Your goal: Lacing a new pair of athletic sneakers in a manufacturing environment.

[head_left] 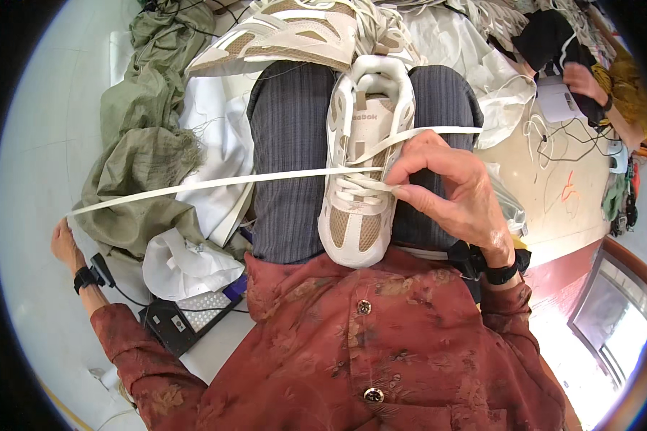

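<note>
A white and beige sneaker (363, 151) lies on my lap, toe toward me, resting on grey striped trousers (287, 158). My right hand (449, 190) pinches the white flat lace (266, 177) at the eyelets on the shoe's right side. My left hand (65, 241) is stretched far out to the left and grips the lace's end, pulling it taut across my left thigh. A second strand of lace (446, 130) runs from the shoe off to the right.
Another beige and white sneaker (280, 36) lies beyond my knees. Olive green cloth (140, 144) and white bags (216, 136) are piled at left. A black box (183, 316) sits by my left side. Another person's hand (582, 79) works at upper right among cables.
</note>
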`<action>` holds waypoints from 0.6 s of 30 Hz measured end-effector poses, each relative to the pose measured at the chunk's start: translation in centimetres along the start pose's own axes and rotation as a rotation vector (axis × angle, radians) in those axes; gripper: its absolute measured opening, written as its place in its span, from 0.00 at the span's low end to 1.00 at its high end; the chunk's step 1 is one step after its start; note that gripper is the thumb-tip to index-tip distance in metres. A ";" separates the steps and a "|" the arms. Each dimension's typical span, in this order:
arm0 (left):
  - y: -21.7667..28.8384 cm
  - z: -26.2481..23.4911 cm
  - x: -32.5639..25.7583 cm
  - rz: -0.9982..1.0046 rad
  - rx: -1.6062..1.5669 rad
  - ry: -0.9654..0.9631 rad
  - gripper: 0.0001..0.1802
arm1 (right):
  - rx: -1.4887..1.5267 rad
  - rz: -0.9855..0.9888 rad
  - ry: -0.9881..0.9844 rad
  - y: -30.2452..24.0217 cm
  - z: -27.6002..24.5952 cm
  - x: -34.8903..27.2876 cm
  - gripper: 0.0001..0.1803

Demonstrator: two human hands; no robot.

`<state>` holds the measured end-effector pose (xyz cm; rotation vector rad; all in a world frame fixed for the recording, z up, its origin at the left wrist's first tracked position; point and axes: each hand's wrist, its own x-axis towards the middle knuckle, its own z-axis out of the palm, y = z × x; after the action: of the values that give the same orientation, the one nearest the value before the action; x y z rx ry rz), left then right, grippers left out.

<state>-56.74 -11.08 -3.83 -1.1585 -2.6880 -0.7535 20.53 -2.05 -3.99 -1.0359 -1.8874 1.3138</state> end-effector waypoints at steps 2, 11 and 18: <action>-2.1 -2.3 0.4 -0.053 0.090 0.028 0.20 | -0.027 -0.051 -0.007 0.0 0.0 0.3 0.07; -4.8 -7.6 0.1 -0.027 0.140 0.154 0.22 | 0.219 0.109 0.154 1.0 0.2 0.0 0.06; -6.5 -5.7 0.4 0.020 0.057 0.170 0.21 | 0.176 0.210 0.202 0.6 0.6 -0.3 0.05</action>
<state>-62.09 -17.37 -1.28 -1.0559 -2.5380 -0.7316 20.33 -2.42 -4.78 -1.2494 -1.5186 1.4059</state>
